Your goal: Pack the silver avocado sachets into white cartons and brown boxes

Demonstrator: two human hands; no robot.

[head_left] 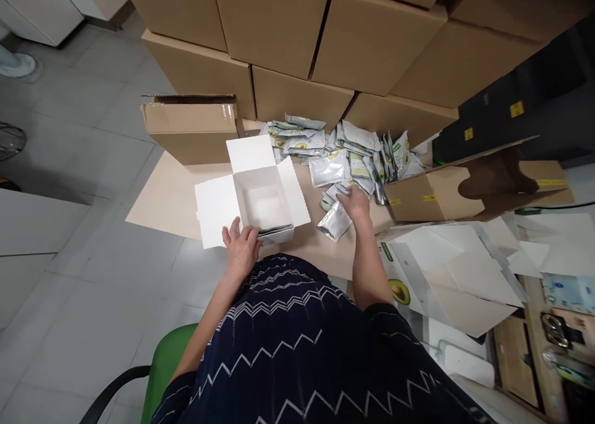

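A white cardboard box (pixel 264 191) stands open on the table, its flaps folded outward. A few flat sachets (pixel 275 230) stand on edge inside, against its near wall. My left hand (pixel 242 247) grips the box's near left corner, fingers over the rim and touching the sachets' end. To the right, my right hand (pixel 356 204) has its fingers closed on a silver sachet (pixel 335 221) at the near edge of the pile; the fingertips are partly hidden. The pile of silver and green sachets (pixel 329 167), some printed with avocados, spreads behind it.
Stacked brown cartons (pixel 274 21) wall off the back of the table (pixel 160 194). An open brown carton (pixel 190 129) stands at left, another long one (pixel 437 194) at right. Flattened white boxes (pixel 446 269) lie at right. A green chair (pixel 171 356) is below left.
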